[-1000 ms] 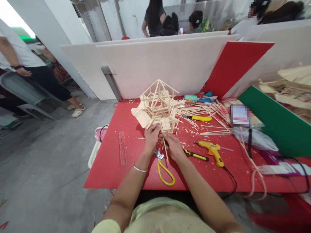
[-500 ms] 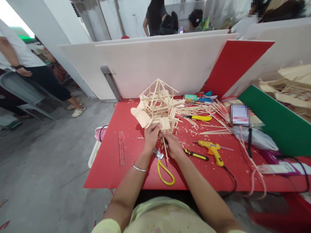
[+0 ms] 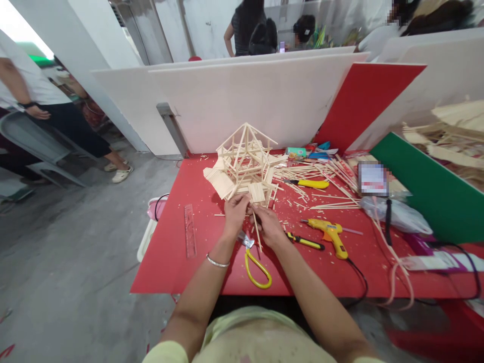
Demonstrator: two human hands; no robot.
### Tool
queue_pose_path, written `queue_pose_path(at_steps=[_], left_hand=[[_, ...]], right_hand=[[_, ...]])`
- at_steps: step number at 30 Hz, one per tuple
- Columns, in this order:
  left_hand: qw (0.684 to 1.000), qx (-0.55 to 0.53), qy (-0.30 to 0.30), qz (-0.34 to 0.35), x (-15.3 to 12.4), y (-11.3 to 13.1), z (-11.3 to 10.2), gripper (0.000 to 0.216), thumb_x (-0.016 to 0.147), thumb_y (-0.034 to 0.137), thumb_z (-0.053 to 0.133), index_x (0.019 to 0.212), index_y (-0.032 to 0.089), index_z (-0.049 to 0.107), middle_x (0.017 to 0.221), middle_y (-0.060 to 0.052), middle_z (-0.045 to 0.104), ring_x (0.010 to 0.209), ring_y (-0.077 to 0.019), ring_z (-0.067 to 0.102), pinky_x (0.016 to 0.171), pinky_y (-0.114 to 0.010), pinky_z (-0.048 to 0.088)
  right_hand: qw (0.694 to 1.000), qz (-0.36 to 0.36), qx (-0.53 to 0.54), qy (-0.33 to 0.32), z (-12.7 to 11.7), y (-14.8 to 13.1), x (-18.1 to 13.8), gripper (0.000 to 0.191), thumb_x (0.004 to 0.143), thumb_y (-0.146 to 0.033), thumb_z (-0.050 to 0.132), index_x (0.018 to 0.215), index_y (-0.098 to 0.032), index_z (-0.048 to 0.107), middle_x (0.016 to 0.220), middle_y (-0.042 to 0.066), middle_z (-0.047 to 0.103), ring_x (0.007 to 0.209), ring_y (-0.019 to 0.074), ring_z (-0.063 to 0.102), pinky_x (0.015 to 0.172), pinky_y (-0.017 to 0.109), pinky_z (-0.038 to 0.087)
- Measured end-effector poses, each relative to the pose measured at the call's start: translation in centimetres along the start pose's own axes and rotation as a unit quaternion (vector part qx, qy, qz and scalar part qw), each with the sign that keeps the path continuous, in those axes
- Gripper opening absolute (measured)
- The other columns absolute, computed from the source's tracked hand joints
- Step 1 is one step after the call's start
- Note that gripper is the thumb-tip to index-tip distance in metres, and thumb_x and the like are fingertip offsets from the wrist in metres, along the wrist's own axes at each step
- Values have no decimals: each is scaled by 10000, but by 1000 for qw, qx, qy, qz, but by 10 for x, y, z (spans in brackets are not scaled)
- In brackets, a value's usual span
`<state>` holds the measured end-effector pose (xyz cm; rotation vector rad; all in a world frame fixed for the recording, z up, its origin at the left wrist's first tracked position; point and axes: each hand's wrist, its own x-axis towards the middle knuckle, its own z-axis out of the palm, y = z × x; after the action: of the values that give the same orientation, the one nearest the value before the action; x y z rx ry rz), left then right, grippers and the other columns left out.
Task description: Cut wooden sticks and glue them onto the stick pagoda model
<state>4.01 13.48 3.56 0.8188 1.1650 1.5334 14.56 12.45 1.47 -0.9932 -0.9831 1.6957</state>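
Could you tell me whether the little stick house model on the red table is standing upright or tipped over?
Upright. The stick house sits on the red table, its roof peak pointing up.

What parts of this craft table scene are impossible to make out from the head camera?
- Fingertips of the left hand and right hand: curled around the thin stick, so the exact grip is hidden.
- Scissors: blades tucked under the wrists.
- Label on the packet: blurred.
- Stick pile: cut off by the right edge.
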Motion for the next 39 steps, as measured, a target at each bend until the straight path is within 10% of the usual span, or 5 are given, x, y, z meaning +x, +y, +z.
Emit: queue_pose_path(at_steps=[21, 29, 35, 39], left_hand=[[999, 4, -1, 35, -13, 1, -6, 397, 761, 411, 721, 534, 163, 509, 497, 42, 430, 442, -65, 419, 450, -201, 355], [998, 2, -48, -50, -43, 20, -35, 335, 647, 430, 824, 650, 135, 665, 549, -2, 571, 440, -72, 479, 442, -203, 361], [971, 127, -196, -50, -39, 28, -64, 262, 651, 349, 841, 796, 146, 762, 655, -55, 659, 523, -124, 568, 516, -241, 450], [953, 210, -209, 59, -40, 28, -65, 162, 626, 273, 849, 741, 178, 786, 737, -84, 709, 651, -168, 636, 588, -242, 464]], right_hand=[[1000, -9, -28, -2, 3, 4, -9, 403, 777, -617, 655, 735, -217, 633, 515, -59, 476, 417, 83, 305, 435, 253, 242], [987, -61, -143, -47, -18, -5, -32, 369, 767, -563, 713, 671, -209, 675, 571, -29, 527, 576, 129, 421, 574, 262, 309], [876, -178, -423, -149, -38, -45, -39, 394, 858, -472, 631, 574, -199, 633, 548, -18, 526, 572, 124, 409, 604, 262, 238], [738, -251, -594, -199, -36, -62, -37, 340, 901, -387, 558, 642, -201, 676, 645, 36, 638, 625, 150, 479, 615, 281, 214]])
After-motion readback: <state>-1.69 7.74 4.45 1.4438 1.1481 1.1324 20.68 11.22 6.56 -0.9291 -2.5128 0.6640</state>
